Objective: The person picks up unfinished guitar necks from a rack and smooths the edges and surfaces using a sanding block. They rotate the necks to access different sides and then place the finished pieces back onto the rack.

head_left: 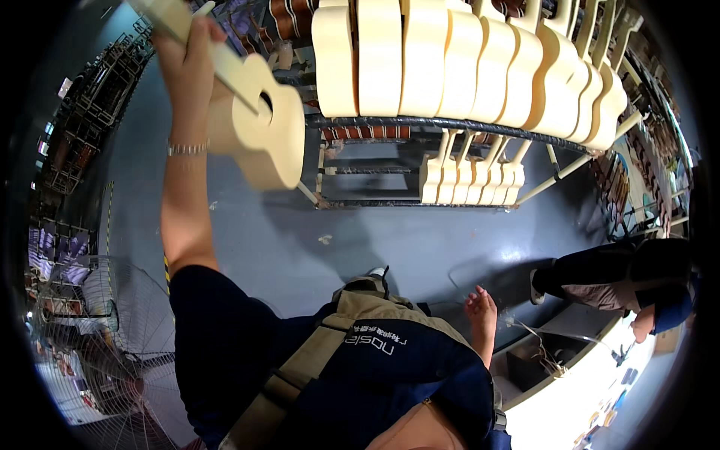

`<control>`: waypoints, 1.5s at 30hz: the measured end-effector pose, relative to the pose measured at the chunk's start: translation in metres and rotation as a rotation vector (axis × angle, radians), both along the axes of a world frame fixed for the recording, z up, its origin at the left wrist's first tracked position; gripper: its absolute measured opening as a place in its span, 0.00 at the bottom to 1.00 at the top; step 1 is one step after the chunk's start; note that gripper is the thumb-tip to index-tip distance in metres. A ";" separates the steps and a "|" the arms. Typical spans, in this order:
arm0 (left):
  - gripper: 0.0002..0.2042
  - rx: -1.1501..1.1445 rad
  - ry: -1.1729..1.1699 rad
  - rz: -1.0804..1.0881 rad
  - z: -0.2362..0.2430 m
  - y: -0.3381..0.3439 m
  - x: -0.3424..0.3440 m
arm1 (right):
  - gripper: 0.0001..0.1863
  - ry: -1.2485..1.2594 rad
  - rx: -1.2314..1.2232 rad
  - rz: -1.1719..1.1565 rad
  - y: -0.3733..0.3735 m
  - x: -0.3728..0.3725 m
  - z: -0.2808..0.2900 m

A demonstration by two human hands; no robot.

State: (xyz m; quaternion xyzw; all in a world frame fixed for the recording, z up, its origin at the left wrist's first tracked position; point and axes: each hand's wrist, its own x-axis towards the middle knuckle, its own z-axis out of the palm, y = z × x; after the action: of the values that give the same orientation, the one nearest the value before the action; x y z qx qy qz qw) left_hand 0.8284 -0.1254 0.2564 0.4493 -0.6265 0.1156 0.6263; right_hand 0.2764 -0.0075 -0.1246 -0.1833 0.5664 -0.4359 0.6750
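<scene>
My left hand is raised at the upper left, its fingers wrapped round the neck of a pale, unpainted guitar. The guitar's body hangs down beside my wrist, round sound hole showing, left of the rack's end. Part of the neck runs out at the top edge. At the lower right, near my waist, my right hand is held in the air with loosely bent fingers and nothing visible in it. It is apart from the workbench.
A rack bears a row of pale guitar bodies, with smaller ones on its lower shelf. A co-worker stands at the right by a white workbench. A wire-caged fan is at the lower left.
</scene>
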 end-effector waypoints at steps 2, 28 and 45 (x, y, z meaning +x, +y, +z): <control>0.07 -0.002 0.001 -0.012 0.015 -0.041 0.025 | 0.18 0.067 -0.003 0.064 -0.010 0.012 0.001; 0.36 0.560 -0.346 0.704 -0.020 -0.299 0.127 | 0.23 0.481 0.277 0.066 0.196 -0.053 -0.181; 0.11 1.296 0.216 -0.852 -0.425 -0.207 -0.463 | 0.23 0.696 0.442 -0.072 0.200 -0.107 -0.108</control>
State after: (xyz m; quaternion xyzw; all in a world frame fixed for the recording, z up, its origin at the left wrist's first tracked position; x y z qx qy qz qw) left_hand 0.3656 -0.3324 -0.1690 0.4548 -0.6232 -0.5680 0.2868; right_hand 0.1691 0.1928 -0.2321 -0.1506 0.8468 -0.2389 0.4508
